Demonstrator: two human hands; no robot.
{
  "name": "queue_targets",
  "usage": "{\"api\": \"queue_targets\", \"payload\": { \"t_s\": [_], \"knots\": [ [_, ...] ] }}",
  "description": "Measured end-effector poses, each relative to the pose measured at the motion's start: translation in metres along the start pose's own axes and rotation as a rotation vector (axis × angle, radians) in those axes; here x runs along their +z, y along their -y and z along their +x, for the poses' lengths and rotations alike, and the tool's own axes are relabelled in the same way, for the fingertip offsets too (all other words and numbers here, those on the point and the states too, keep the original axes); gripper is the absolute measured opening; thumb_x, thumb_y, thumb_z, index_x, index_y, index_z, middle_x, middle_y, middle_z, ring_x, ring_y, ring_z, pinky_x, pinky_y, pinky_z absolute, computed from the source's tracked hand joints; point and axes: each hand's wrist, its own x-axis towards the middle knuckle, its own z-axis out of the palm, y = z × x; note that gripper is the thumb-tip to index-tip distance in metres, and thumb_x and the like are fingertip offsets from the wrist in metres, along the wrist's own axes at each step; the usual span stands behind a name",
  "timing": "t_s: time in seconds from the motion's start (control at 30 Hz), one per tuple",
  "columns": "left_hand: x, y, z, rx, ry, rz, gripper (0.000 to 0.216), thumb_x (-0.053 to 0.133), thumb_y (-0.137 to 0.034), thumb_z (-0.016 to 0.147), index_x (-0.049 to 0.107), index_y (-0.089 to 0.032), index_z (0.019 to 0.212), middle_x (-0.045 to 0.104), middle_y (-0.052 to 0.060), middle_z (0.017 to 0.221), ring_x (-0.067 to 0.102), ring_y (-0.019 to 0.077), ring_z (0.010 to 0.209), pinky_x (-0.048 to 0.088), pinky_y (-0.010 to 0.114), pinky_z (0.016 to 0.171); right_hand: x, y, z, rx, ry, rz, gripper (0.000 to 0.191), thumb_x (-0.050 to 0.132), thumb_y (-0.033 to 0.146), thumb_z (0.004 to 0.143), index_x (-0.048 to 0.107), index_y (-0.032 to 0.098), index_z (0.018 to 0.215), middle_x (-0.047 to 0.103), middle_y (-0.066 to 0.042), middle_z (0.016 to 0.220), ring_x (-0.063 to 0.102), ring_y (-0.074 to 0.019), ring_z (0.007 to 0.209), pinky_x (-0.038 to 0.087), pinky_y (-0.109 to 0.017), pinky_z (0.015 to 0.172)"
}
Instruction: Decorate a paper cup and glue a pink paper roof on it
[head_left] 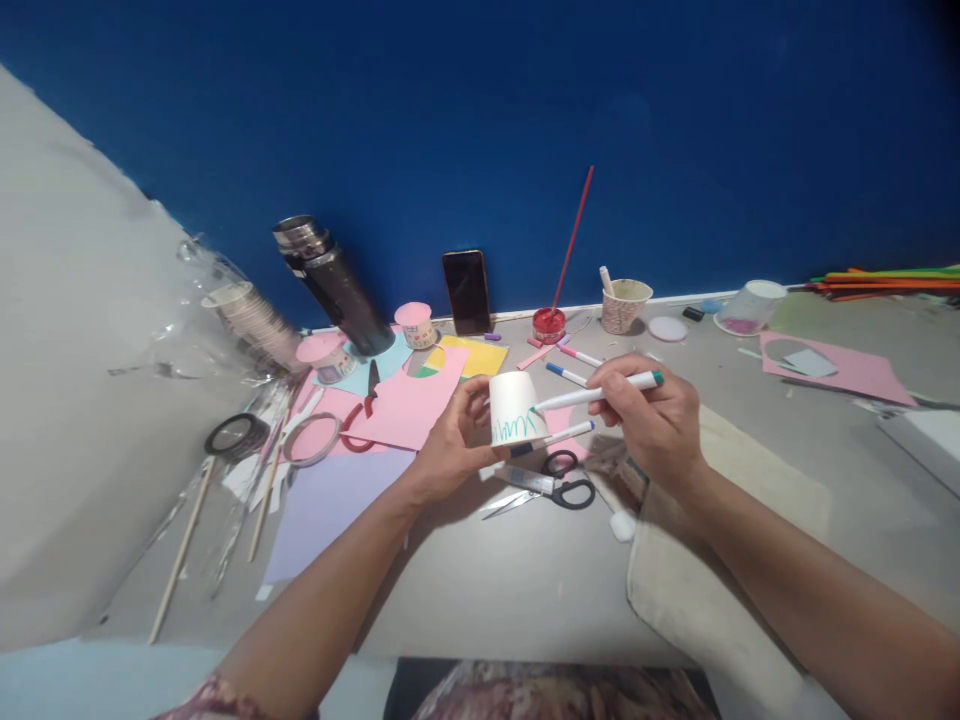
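A white paper cup (511, 400), upside down, is held up by my left hand (457, 440), whose fingers wrap its left side and rim. Green wavy lines run along the cup's lower part. My right hand (649, 415) grips a white marker with a green end (577, 394), and its tip touches the cup's right side. Below the cup lie black-handled scissors (574, 493) and a clear tube-like item (529, 478). A blue-ended marker (568, 436) is just behind them.
Pink paper (409, 400), a lilac sheet (330, 510) and rolls of tape (311, 438) lie to the left. A dark flask (337, 290), a phone (466, 292) and a patterned cup (625, 308) stand along the blue wall. A pale cloth (720, 540) lies under my right arm.
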Motion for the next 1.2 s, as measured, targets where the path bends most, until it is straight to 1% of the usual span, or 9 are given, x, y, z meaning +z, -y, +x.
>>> {"api": "queue_targets", "payload": {
  "t_s": [0.1,0.23,0.43,0.53,0.7,0.83,0.93,1.1,1.2],
  "knots": [
    [0.0007,0.0000,0.0002,-0.014,-0.008,-0.009,0.079,0.093,-0.037,0.070,0.047,-0.035,0.135,0.056,0.008,0.149,0.051,0.0350,0.145,0.046,0.057,0.117,-0.0008,0.0001,-0.0009,0.018,0.022,0.043,0.030,0.070,0.044,0.097,0.073,0.020,0.079,0.068,0.000,0.065,0.060,-0.0136,0.053,0.048,-0.026,0.050],
    [0.0023,-0.0012,0.0003,-0.017,-0.011,-0.059,0.078,0.094,-0.038,0.070,0.048,-0.033,0.133,0.057,0.009,0.148,0.051,0.0354,0.145,0.046,0.057,0.116,-0.0010,0.0003,-0.0022,0.022,0.010,0.103,0.031,0.070,0.044,0.097,0.073,0.020,0.078,0.067,0.000,0.064,0.057,-0.0125,0.052,0.046,-0.025,0.048],
    [0.0028,0.0004,0.0003,-0.018,0.032,-0.084,0.081,0.093,-0.039,0.071,0.045,-0.034,0.136,0.058,0.010,0.150,0.053,0.0374,0.144,0.049,0.059,0.113,0.0006,0.0007,-0.0013,0.038,-0.030,0.116,0.028,0.071,0.044,0.097,0.075,0.021,0.082,0.068,0.000,0.064,0.057,-0.0122,0.052,0.045,-0.024,0.048],
    [0.0025,0.0019,0.0003,-0.022,0.030,-0.087,0.081,0.093,-0.039,0.071,0.045,-0.034,0.137,0.057,0.010,0.150,0.052,0.0377,0.145,0.048,0.058,0.113,-0.0009,0.0004,-0.0012,0.047,-0.004,0.113,0.030,0.070,0.044,0.098,0.074,0.021,0.080,0.066,0.001,0.063,0.056,-0.0121,0.051,0.044,-0.025,0.048],
    [0.0034,0.0018,0.0004,-0.041,0.008,-0.151,0.079,0.094,-0.031,0.070,0.049,-0.033,0.135,0.059,0.009,0.147,0.053,0.0350,0.143,0.047,0.054,0.114,-0.0037,-0.0009,-0.0020,0.053,0.053,0.147,0.030,0.070,0.043,0.098,0.074,0.020,0.078,0.066,0.000,0.065,0.056,-0.0114,0.052,0.043,-0.024,0.049],
    [0.0064,0.0013,-0.0015,-0.053,0.009,-0.247,0.081,0.094,-0.023,0.070,0.049,-0.032,0.137,0.060,0.008,0.146,0.054,0.0335,0.141,0.048,0.048,0.111,-0.0021,0.0000,-0.0008,0.054,0.007,0.144,0.030,0.070,0.042,0.098,0.074,0.020,0.078,0.067,0.001,0.066,0.056,-0.0107,0.052,0.043,-0.023,0.049],
    [0.0081,0.0016,-0.0034,-0.086,0.008,-0.312,0.083,0.095,-0.020,0.068,0.049,-0.033,0.137,0.061,0.007,0.146,0.059,0.0321,0.135,0.050,0.044,0.106,-0.0010,0.0016,0.0008,0.066,-0.030,0.139,0.029,0.070,0.042,0.097,0.074,0.021,0.079,0.065,0.001,0.060,0.053,-0.0109,0.050,0.042,-0.024,0.048],
    [0.0084,0.0005,-0.0050,-0.141,-0.011,-0.340,0.089,0.096,-0.022,0.067,0.047,-0.032,0.141,0.066,0.008,0.139,0.067,0.0300,0.122,0.053,0.041,0.100,-0.0019,0.0006,0.0021,0.111,0.007,0.168,0.033,0.070,0.045,0.097,0.072,0.020,0.075,0.064,0.001,0.058,0.053,-0.0106,0.050,0.040,-0.023,0.047],
    [0.0076,-0.0011,-0.0055,-0.171,-0.010,-0.323,0.097,0.097,-0.021,0.066,0.043,-0.033,0.146,0.068,0.009,0.136,0.070,0.0295,0.116,0.055,0.039,0.093,-0.0012,-0.0029,0.0047,0.117,-0.037,0.230,0.033,0.067,0.049,0.099,0.072,0.021,0.082,0.066,0.002,0.059,0.049,-0.0099,0.047,0.038,-0.023,0.045]
  ]
}}
